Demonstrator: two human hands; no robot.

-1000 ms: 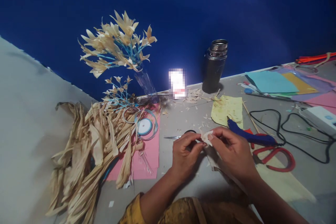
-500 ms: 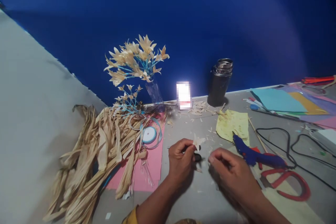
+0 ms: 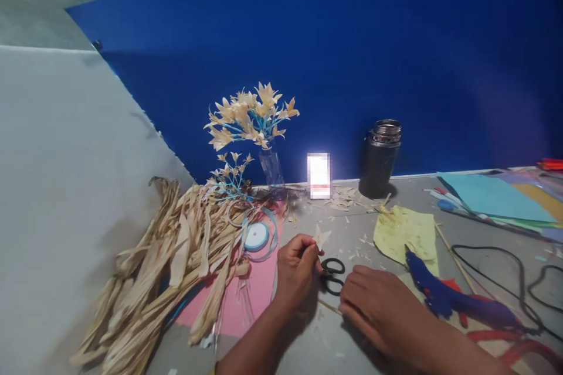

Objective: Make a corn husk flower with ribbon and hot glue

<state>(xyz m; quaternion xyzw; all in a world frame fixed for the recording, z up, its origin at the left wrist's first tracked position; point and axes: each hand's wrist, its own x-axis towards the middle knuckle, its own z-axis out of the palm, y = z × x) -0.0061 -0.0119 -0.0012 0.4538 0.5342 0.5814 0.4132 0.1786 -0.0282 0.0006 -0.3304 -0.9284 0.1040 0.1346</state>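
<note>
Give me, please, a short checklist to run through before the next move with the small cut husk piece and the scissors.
1. Husk piece pinched in left hand: ok.
2. Right hand free, resting flat on the table: ok.
3. Black-handled scissors within reach between both hands: ok.
4. Scissor blades closed: cannot tell, hidden by the left hand.
5. Glue gun clear of the hands: ok.
6. Glue gun hot: cannot tell.

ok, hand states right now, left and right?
Left hand: closed, pinching a small cut husk piece.
Right hand: fingers curled low on the table; contents cannot be told.
</note>
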